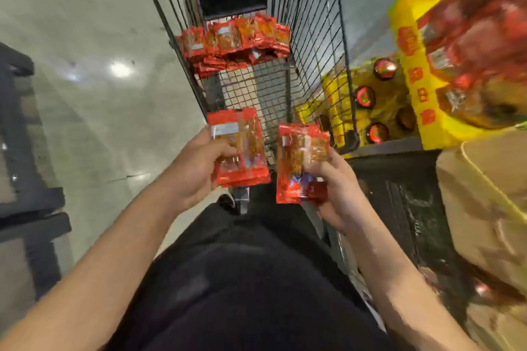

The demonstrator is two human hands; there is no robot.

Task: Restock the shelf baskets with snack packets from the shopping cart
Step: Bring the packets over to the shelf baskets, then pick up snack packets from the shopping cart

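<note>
Above the dark wire shopping cart (310, 45): heap of red snack packets (235, 40) at its far end. Left hand (194, 171) grips a red packet stack (239, 148), fingers curled round it. Right hand (336, 188) grips a second stack (301, 162). Yellow shelf basket (427, 111), right; red characters, blurred, unreadable.

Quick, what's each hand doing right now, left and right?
Left hand: grips a stack of red snack packets.
Right hand: grips another bunch of red snack packets.
</note>
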